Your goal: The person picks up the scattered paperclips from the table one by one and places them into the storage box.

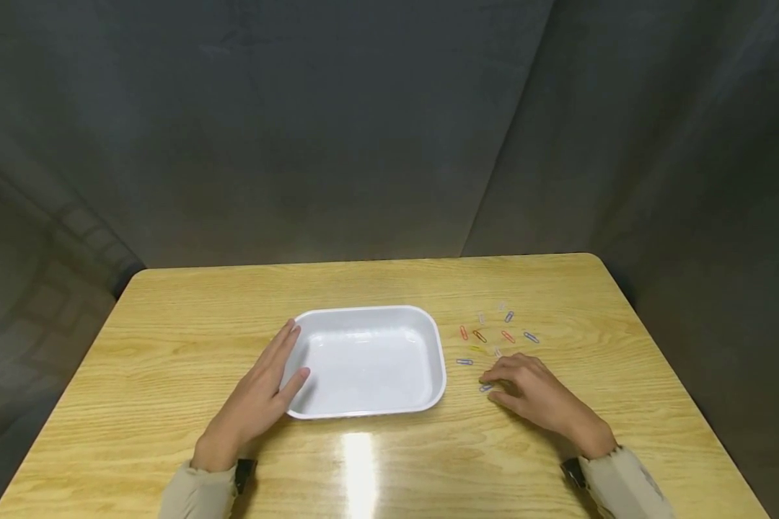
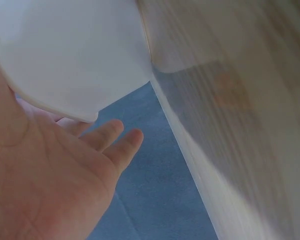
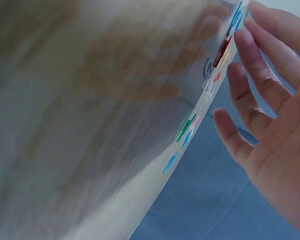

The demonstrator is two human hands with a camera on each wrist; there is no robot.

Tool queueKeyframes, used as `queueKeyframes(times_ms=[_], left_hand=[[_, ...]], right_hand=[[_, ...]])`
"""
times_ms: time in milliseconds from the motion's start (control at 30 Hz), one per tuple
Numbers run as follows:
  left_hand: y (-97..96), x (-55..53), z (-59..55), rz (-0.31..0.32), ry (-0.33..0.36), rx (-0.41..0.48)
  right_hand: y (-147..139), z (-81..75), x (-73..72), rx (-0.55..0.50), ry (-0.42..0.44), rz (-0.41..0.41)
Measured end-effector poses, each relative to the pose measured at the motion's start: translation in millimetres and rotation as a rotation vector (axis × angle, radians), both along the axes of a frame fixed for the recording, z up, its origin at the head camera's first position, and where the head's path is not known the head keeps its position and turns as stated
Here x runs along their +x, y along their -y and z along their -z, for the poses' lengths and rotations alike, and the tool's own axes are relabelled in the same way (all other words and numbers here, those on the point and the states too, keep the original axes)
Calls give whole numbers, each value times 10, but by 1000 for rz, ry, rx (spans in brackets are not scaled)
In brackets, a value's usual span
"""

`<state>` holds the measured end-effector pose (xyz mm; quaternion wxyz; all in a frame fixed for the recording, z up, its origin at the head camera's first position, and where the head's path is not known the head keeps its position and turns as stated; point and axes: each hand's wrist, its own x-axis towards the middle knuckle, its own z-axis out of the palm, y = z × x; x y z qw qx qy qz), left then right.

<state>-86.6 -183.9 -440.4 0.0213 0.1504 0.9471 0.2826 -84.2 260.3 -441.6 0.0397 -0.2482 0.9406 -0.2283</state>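
Note:
A white tray (image 1: 366, 364) with raised walls rests on the table. My left hand (image 1: 254, 398) lies against its left side, the fingers fairly straight and the thumb reaching over the rim. The left wrist view shows the open palm and the fingertips beside the tray's wall (image 2: 75, 55). Right of the tray, my right hand (image 1: 537, 393) hovers low with slightly bent fingers. A blue paper clip (image 1: 485, 388) shows between its thumb and forefinger, which stand apart. In the right wrist view the fingers are separate; the thumb's tip is not visible there.
Several paper clips are scattered beyond my right hand, among them a red one (image 1: 464, 332), a yellow one (image 1: 477, 349) and a blue one (image 1: 531, 336). The wooden table (image 1: 188, 324) ends at a dark curtain (image 1: 298, 144) behind.

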Motion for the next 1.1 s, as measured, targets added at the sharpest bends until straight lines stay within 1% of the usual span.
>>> queueKeyframes(times_ms=[167, 300, 567, 667, 800, 933, 1000, 1100], left_hand=[[-5, 4, -8, -5, 4, -4], [-6, 4, -6, -6, 1, -1], [-9, 4, -5, -10, -6, -3], [-13, 7, -11, -11, -4, -5], [-20, 13, -14, -12, -9, -10], [-29, 13, -1, -10, -40, -13], [-34, 13, 5, -9, -56, -17], [-39, 9, 6, -7, -71, -28]], right_hand=[[9, 8, -41, 23, -22, -22], [24, -7, -71, 19, -49, -26], [62, -1, -88, 42, -36, 35], [71, 0, -86, 55, -29, 44], [78, -12, -88, 58, 4, 39], [74, -36, -93, 31, 88, 22], [70, -52, -94, 25, 116, 16], [63, -80, -95, 9, 106, 12]])
